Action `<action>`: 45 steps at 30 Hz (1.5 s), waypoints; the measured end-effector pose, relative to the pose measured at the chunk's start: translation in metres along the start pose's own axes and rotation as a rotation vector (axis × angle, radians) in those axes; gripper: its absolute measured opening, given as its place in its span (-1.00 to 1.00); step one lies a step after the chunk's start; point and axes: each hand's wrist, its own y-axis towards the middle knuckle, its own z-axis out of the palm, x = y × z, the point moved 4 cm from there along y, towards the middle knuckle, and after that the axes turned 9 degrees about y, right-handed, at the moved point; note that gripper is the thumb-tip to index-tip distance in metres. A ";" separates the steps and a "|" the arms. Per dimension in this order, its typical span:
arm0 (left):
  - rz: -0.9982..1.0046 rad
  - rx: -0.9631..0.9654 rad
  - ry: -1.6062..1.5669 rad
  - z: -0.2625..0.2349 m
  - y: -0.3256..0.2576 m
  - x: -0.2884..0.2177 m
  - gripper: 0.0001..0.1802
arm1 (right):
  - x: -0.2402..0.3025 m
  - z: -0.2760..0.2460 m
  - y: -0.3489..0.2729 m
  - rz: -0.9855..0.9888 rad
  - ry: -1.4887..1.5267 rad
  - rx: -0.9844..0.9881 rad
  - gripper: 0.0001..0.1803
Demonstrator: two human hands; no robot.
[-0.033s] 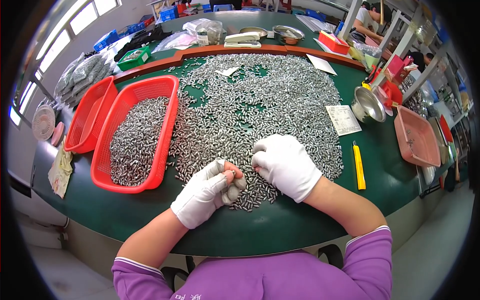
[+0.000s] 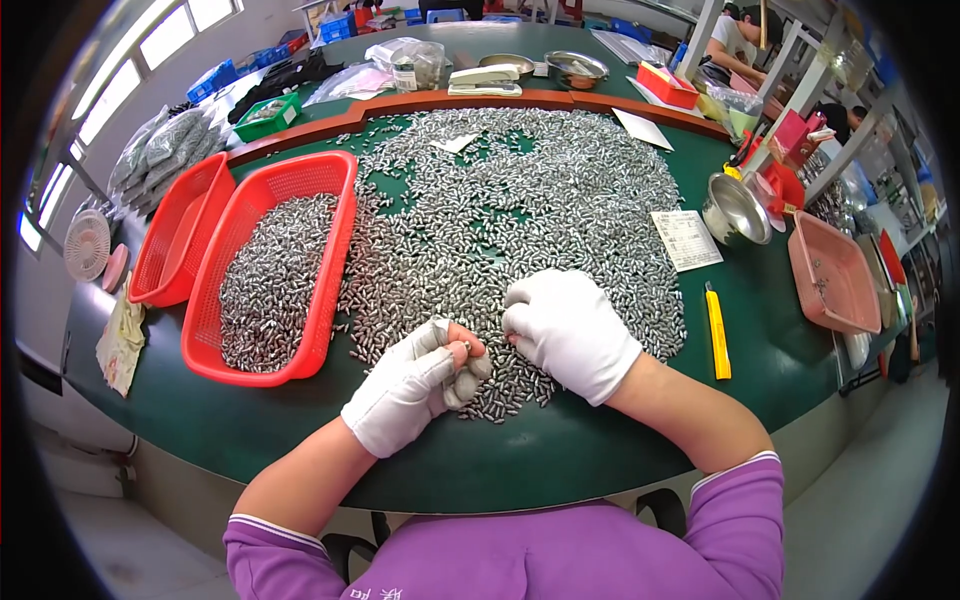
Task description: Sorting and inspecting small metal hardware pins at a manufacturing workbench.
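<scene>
Two gloved hands at a table [image 2: 560, 465]; clock directions are taken from the hands, with twelve pointing away from the person. The left hand [image 2: 415, 390], its thumb and forefinger tips bare, appears pinched on a small metal piece [image 2: 467, 346]. The right hand [image 2: 580, 340] stands just beside it, apart, fingertips drawn together at the near part of the pile; whether they grip anything cannot be told. The pile of silvery pieces [image 2: 560, 200] spreads toward twelve o'clock, while a red basket [image 2: 343, 230], partly filled with similar pieces, stands at ten.

Probable faults and their causes. (a) Loss of the held piece: it is small and smooth-looking, and only fingertips bear on it; dropped, it would be hard to tell from its neighbours. (b) Mixing: pieces lie close beside the basket's wall, so a careless sweep toward ten o'clock could confuse the two lots. (c) Spillage: a red-brown border [image 2: 450, 98] bounds the table at twelve, but none shows at six, where a dragging forearm might carry pieces over the edge. (d) Disturbance at the right: a wide elbow swing could knock the yellow knife [image 2: 718, 335] at three o'clock; whether its blade is exposed cannot be told.
</scene>
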 end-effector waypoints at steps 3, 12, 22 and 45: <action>0.023 0.029 -0.019 0.000 0.001 0.000 -0.77 | -0.003 0.004 0.000 0.013 0.004 0.011 -0.91; 0.061 -0.010 -0.111 -0.006 0.003 0.001 -0.78 | -0.003 -0.003 0.008 -0.011 0.045 -0.121 -0.86; 0.097 -0.010 -0.127 -0.008 0.003 -0.001 -0.76 | -0.009 0.005 0.012 0.004 0.095 -0.025 -0.93; 0.207 0.033 -0.132 -0.012 0.006 -0.004 -0.71 | -0.181 -0.029 0.085 0.980 -0.226 0.059 -0.18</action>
